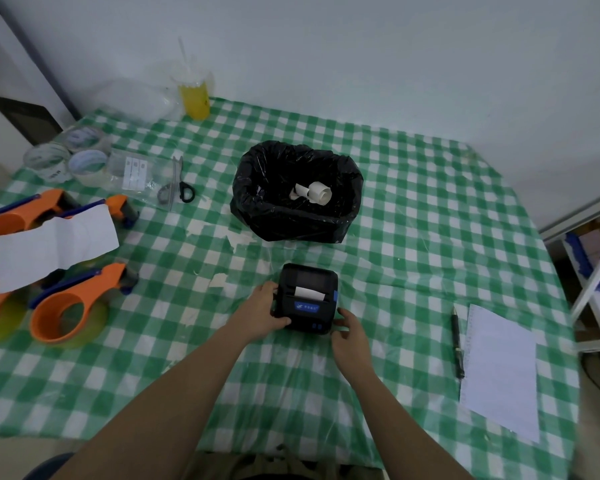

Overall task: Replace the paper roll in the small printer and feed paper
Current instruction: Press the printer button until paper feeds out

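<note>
Both hands, left point(261, 311) and right point(349, 332), clasp the printer point(307, 299) sides; bare cloth point(395, 271) surrounds it.

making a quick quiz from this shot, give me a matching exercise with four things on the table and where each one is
Things:
1. scissors
2. pen
3. small printer
4. curled paper scrap

Places:
A. inside the black-lined bin
B. between both hands, the left hand and the right hand
C. just left of the white notepad
D. beside the tape rolls, far left of the table

Pairs: 1-D, 2-C, 3-B, 4-A
</note>
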A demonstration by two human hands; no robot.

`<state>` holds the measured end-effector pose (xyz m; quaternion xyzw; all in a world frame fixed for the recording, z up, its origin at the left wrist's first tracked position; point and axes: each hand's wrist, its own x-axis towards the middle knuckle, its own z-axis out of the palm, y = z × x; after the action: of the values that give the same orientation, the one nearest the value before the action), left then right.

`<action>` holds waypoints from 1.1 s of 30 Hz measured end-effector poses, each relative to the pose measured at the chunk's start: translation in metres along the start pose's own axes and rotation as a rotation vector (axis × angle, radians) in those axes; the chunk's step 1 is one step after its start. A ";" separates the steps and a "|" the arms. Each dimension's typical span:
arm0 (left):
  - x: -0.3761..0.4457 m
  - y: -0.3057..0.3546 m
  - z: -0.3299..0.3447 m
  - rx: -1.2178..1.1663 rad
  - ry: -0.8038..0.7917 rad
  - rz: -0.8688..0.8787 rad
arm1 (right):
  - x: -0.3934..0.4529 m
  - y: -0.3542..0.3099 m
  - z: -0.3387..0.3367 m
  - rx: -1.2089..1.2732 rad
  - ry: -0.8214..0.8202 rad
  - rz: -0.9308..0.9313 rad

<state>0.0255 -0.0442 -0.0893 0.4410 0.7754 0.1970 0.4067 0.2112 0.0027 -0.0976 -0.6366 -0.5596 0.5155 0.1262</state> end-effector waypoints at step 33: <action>-0.009 0.009 -0.004 -0.112 -0.018 -0.036 | -0.007 -0.006 -0.007 -0.024 -0.068 -0.043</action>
<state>0.0293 -0.0467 -0.0769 0.4054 0.7671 0.2289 0.4414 0.2146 0.0019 -0.0869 -0.6081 -0.5832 0.5272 0.1104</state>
